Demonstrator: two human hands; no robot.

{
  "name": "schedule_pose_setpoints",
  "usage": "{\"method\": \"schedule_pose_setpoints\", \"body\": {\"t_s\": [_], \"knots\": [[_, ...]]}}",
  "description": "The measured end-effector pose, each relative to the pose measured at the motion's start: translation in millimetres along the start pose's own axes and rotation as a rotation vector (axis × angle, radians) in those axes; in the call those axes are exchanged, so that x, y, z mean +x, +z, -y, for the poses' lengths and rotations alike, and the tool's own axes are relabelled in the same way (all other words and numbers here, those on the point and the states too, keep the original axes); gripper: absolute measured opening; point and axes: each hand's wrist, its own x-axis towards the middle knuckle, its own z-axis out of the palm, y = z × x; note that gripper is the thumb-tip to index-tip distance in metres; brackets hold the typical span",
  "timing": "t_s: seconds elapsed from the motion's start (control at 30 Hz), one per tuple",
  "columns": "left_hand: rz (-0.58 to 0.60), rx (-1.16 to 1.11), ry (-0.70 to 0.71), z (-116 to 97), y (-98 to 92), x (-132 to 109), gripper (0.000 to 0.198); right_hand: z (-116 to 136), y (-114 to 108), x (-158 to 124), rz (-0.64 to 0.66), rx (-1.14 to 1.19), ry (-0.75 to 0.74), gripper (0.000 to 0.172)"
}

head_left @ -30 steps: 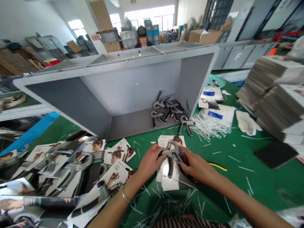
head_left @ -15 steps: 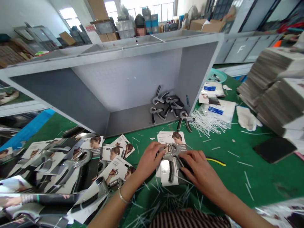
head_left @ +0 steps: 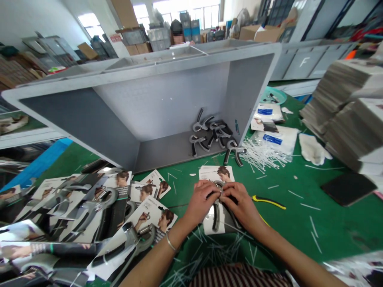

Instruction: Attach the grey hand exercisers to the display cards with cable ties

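A grey-and-black hand grip strengthener (head_left: 216, 217) lies on a printed cardboard backing card (head_left: 211, 172) in front of me on the green table. My left hand (head_left: 205, 200) is closed at its upper part, fingertips pinched by the spring end. My right hand (head_left: 238, 201) meets it from the other side, thumb and finger pressed together there; whatever small thing sits between those fingertips is hidden. Below the hands the strengthener's black-padded handles spread over the card. Yellow-and-black pliers (head_left: 269, 202) lie just right of my right hand.
A grey crate (head_left: 179, 95) on its side holds several loose strengtheners (head_left: 206, 131). Carded strengtheners (head_left: 101, 199) pile up at left. White cable ties (head_left: 263, 155) lie in a heap at right, near a glove (head_left: 314, 149) and card stacks (head_left: 344, 115). A person (head_left: 177, 34) is behind the crate.
My right hand has moved up and left from the handle to the spring end. My left hand has shifted slightly right, so the fingertips now meet. The pliers show more fully.
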Motion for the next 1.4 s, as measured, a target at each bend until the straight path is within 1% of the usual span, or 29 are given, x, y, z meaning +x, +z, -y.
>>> {"method": "schedule_pose_setpoints", "body": {"t_s": [0.13,0.27,0.4,0.57,0.67,1.03,1.17,1.33,1.4], "knots": [[-0.029,-0.041,0.010,3.5,1.7,2.6,0.008,0.6,-3.8,-0.1,0.001,-0.018,0.029,0.013],[-0.051,-0.082,0.000,6.8,3.7,1.6,0.005,1.0,-4.6,-2.3,0.066,-0.013,0.062,0.017],[-0.047,-0.096,-0.013,6.2,4.7,-0.4,0.007,2.6,-4.0,-5.4,0.122,-0.049,0.020,0.017],[-0.062,-0.110,-0.030,3.9,5.4,-0.6,0.007,0.9,-5.6,-6.0,0.160,-0.076,-0.028,0.018],[-0.065,-0.122,-0.029,3.6,5.6,-0.2,0.006,-0.8,-6.4,-5.2,0.172,-0.073,-0.030,0.018],[-0.081,-0.139,-0.029,4.7,5.8,-0.8,0.007,1.1,-6.6,-5.3,0.183,-0.076,-0.027,0.018],[-0.063,-0.108,-0.011,6.3,6.2,-2.1,0.006,-0.8,-4.1,-5.2,0.158,-0.066,-0.031,0.016],[-0.048,-0.072,0.038,8.1,5.5,-5.1,0.007,-2.4,-2.3,-3.3,0.091,0.004,0.033,0.017],[-0.060,-0.090,0.029,7.4,5.5,-5.1,0.007,-2.2,-3.1,-3.5,0.098,0.002,0.025,0.015]]}}
